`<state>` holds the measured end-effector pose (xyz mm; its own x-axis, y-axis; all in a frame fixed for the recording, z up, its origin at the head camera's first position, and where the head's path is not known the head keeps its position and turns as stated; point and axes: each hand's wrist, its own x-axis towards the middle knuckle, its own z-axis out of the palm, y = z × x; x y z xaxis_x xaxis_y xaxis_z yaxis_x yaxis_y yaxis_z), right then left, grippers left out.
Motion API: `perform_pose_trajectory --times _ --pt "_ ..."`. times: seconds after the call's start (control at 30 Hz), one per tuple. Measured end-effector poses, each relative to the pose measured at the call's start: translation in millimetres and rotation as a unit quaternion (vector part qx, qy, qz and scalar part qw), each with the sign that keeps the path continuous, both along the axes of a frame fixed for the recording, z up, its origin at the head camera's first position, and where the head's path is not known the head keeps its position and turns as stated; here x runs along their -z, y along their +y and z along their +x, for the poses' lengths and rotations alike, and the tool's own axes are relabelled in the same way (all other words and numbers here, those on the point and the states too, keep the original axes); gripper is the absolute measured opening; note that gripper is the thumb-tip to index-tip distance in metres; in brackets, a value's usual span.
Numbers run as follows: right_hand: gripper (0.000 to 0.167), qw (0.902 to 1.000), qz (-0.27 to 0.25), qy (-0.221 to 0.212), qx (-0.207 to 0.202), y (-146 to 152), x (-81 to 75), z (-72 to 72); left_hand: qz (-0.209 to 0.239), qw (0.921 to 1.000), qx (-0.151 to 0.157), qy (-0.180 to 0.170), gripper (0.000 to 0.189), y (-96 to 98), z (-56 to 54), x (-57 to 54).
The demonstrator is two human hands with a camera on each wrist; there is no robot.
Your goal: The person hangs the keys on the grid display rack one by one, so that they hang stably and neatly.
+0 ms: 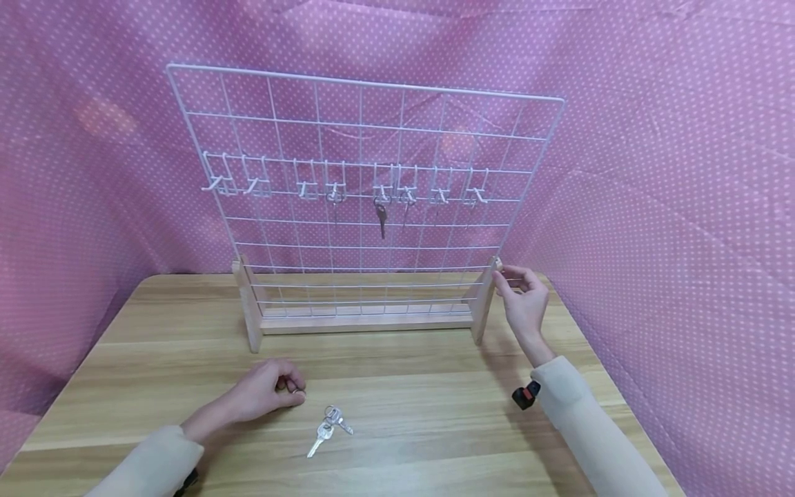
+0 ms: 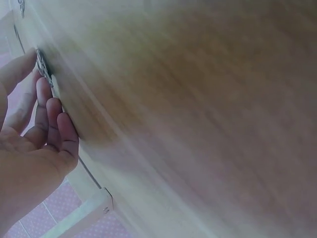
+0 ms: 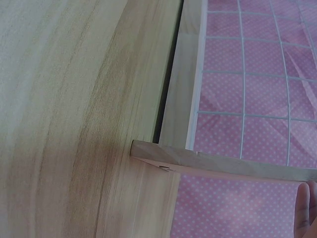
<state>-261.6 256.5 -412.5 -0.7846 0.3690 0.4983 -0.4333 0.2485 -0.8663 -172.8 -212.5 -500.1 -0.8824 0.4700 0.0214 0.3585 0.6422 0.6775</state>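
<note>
My left hand (image 1: 270, 390) is low over the table, left of centre, its thumb and fingertips pinching a small silver key (image 2: 43, 67) with a ring, mostly covered by the fingers. Just right of it, two silver keys (image 1: 329, 429) lie on the wood with a ring. My right hand (image 1: 524, 300) grips the top of the right wooden post (image 1: 486, 300) of a white wire grid rack (image 1: 373, 245). In the right wrist view, only the fingertips (image 3: 303, 210) show at the post's end.
White hooks (image 1: 306, 190) hang in a row across the grid. Several on the right bear keys, such as a dark key (image 1: 381, 219); the three leftmost bear none. A wooden crossbar (image 1: 366, 322) joins the posts on the table (image 1: 422, 442). Pink dotted cloth (image 1: 671, 207) surrounds everything.
</note>
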Motion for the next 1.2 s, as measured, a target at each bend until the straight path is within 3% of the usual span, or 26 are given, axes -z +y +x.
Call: perform_pose_trajectory --times 0.2,0.4,0.6,0.83,1.2 --pt "0.025 1.0000 -0.002 0.005 -0.004 -0.4 -1.6 0.9 -0.002 0.9999 -0.003 -0.017 0.016 0.0 -0.9 -0.6" --pt "0.026 0.9999 -0.001 0.000 -0.011 -0.9 -4.2 2.5 0.024 0.9985 0.001 -0.050 0.011 -0.8 0.2 -5.0" --pt "0.026 0.9999 -0.003 -0.009 -0.012 -0.5 -4.6 2.8 0.045 0.9972 0.009 -0.060 0.006 -4.6 0.3 -11.9" --pt "0.026 0.9999 0.001 -0.012 -0.004 -1.5 -5.7 4.7 0.085 0.9940 -0.010 -0.068 0.008 -7.5 -2.1 -28.2" --pt "0.027 0.9999 0.000 -0.009 -0.006 -1.4 -7.1 6.2 0.097 0.9907 -0.095 0.002 0.009 -0.3 -5.9 -71.6"
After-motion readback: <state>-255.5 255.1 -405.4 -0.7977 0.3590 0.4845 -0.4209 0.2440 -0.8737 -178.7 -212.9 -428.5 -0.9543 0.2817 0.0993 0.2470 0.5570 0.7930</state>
